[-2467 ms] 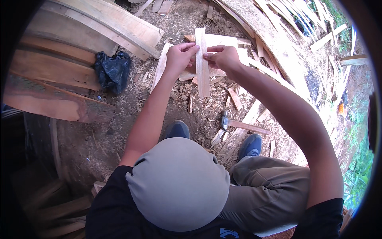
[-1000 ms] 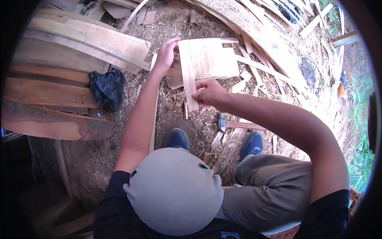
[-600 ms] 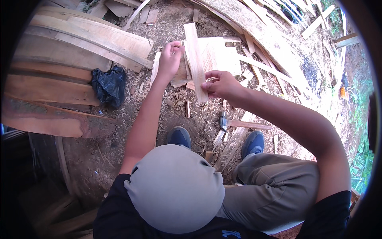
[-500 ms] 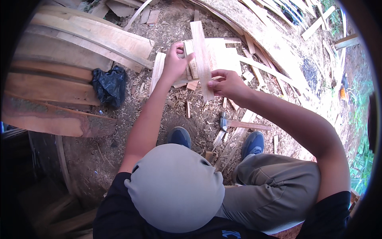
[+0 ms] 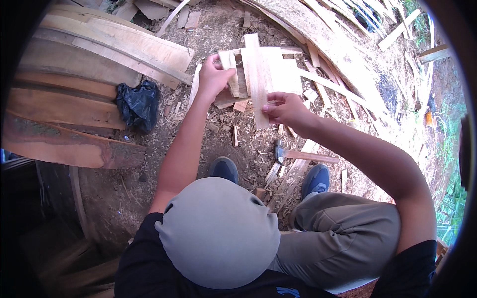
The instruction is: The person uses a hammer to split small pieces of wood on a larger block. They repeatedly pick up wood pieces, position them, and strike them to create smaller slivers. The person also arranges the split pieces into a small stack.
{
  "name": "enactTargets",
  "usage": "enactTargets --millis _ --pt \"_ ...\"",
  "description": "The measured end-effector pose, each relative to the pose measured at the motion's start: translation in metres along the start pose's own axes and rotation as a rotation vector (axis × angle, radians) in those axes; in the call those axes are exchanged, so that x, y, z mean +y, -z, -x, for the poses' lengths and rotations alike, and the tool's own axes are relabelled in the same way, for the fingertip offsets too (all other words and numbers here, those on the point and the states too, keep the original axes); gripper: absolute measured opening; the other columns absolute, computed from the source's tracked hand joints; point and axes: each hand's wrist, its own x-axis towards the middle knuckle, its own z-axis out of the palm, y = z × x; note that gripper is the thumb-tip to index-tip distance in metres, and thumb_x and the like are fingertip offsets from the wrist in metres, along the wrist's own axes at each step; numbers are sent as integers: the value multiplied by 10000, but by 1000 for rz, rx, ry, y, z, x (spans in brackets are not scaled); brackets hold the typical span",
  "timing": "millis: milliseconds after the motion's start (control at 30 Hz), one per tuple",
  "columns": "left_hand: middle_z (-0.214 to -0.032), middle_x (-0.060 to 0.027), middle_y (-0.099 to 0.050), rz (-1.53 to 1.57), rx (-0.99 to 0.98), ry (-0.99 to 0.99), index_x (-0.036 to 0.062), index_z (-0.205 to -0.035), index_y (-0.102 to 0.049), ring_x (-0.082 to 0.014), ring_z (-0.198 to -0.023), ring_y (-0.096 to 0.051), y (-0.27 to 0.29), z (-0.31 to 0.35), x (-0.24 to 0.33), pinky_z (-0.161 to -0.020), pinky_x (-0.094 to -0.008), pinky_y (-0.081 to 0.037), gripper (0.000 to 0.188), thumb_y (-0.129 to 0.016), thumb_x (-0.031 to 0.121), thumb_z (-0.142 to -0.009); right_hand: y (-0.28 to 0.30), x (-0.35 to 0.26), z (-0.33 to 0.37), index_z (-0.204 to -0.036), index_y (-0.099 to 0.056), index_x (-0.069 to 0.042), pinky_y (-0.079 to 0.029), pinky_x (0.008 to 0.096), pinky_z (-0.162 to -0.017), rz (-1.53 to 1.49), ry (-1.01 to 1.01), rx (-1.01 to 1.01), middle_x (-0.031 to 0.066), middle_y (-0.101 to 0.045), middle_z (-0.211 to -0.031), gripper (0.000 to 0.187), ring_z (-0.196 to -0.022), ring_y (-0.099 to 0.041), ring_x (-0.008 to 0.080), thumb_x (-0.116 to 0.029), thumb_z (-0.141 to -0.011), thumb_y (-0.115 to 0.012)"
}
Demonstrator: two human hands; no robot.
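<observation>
Bare earth (image 5: 171, 136) strewn with pale wood shavings spreads out below me, long smooth-faced planks (image 5: 94, 67) along its left side and a crumpled, glossy black plastic bag (image 5: 137, 107) beside their right-hand ends. My right hand (image 5: 288, 109) is closed, thumb against fingers, on the near end of a long, flat wooden strip (image 5: 257, 79), a hold that I judge leaves most of its length clear. It slants above the left part of a pale board (image 5: 282, 74); whether they touch I cannot tell. My left hand (image 5: 213, 82) pinches a shorter wooden piece (image 5: 228, 61) just left of the strip, thumb across its face, probably to steady it. Just beyond my blue right shoe (image 5: 315, 180) lies a hammer (image 5: 310, 156), metal-headed and wooden-handled, seemingly handy for my right side.
</observation>
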Motion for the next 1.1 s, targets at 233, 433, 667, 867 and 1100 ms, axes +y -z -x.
enactTargets --millis 233,433,667,867,1100 --pt "-1310 -169 -638 -445 314 -213 7 -1426 -539 -242 -1108 -646 29 -11 -34 -941 -373 -517 620 -755 219 -884 -28 6 -13 -1218 -657 69 -631 333 -793 -56 -52 -89 145 -729 -1034 254 -903 -737 209 -26 -983 -655" --pt "-1329 -156 -657 -56 59 -465 3 -1289 -654 -241 -1254 -610 18 -40 -5 -1085 -362 -442 358 -522 232 -1049 -40 10 -28 -1215 -669 47 -629 322 -811 -48 -96 -80 118 -734 -1044 251 -912 -732 184 -49 -983 -664" --pt "-1242 -122 -721 -342 -305 -469 56 -1340 -650 -225 -1164 -670 15 -61 12 -1041 -350 -493 341 -582 180 -1030 -37 19 -28 -1196 -667 8 -620 313 -818 -42 -143 -77 87 -728 -1023 225 -902 -725 163 -74 -988 -674" --pt "-1213 -109 -739 -293 -331 -432 91 -1347 -649 -197 -1104 -694 15 -61 14 -1017 -355 -523 391 -688 123 -959 -37 19 -25 -1187 -646 -8 -624 315 -821 -51 -181 -52 86 -723 -1021 214 -895 -724 166 -73 -987 -679" --pt "-1204 -93 -748 -202 -325 -468 100 -1310 -673 -180 -1065 -709 11 -67 6 -982 -342 -538 363 -710 129 -950 -36 25 -32 -1182 -622 -8 -629 334 -828 -58 -170 -77 91 -717 -1017 209 -909 -728 181 -69 -989 -674"
